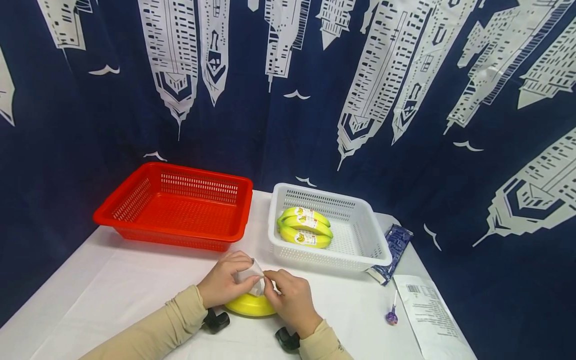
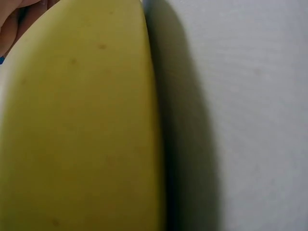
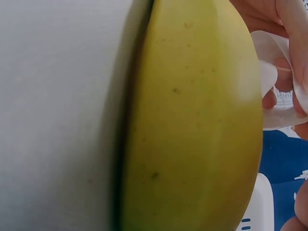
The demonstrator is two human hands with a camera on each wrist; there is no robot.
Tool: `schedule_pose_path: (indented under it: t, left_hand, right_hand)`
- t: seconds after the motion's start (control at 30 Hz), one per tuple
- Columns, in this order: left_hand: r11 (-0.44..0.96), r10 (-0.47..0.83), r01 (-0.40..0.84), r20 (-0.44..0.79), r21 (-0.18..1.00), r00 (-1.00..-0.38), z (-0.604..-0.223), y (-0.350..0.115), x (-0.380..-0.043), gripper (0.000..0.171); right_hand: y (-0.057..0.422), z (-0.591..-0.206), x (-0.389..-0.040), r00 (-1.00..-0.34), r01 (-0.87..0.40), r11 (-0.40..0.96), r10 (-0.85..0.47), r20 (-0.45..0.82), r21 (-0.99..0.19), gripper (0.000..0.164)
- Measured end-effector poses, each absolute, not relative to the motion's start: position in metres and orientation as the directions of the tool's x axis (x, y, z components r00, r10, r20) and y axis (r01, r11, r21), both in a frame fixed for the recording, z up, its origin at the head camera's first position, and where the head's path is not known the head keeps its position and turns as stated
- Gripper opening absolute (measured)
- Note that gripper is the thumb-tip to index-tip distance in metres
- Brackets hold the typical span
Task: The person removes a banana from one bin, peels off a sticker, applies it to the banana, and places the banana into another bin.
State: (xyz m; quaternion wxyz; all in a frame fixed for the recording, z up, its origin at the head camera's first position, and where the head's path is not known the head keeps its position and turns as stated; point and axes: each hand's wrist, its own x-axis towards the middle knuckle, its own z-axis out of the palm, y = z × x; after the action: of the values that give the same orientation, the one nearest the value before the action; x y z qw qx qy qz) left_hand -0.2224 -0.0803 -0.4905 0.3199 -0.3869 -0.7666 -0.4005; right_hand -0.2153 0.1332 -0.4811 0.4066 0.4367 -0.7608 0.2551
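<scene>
A yellow banana lies on the white table directly below both hands. My left hand holds a thin white strip between thumb and fingers, just above the banana. At the strip's right edge, the thumb and fingertips of my right hand pinch it. Seen from the right wrist, the strip looks slightly see-through and curves beyond the banana. In the left wrist view the banana fills much of the picture, and the strip cannot be made out.
Behind the left hand stands a red basket. A white basket to its right holds several bananas with white labels. Farther right are a dark blue packet, a purple-wrapped lollipop and a white printed sheet.
</scene>
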Motion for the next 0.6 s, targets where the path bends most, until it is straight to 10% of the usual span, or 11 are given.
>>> schedule_pose_path:
  t: [0.6]
  left_hand:
    - [0.373, 0.382, 0.869, 0.799, 0.326, -0.464, -0.4887, -0.0812, -0.2216, 0.015]
  right_hand:
    - [0.1332, -0.4821, -0.2155, -0.285, -0.866, 0.499, -0.474, 0.833, -0.012, 0.013]
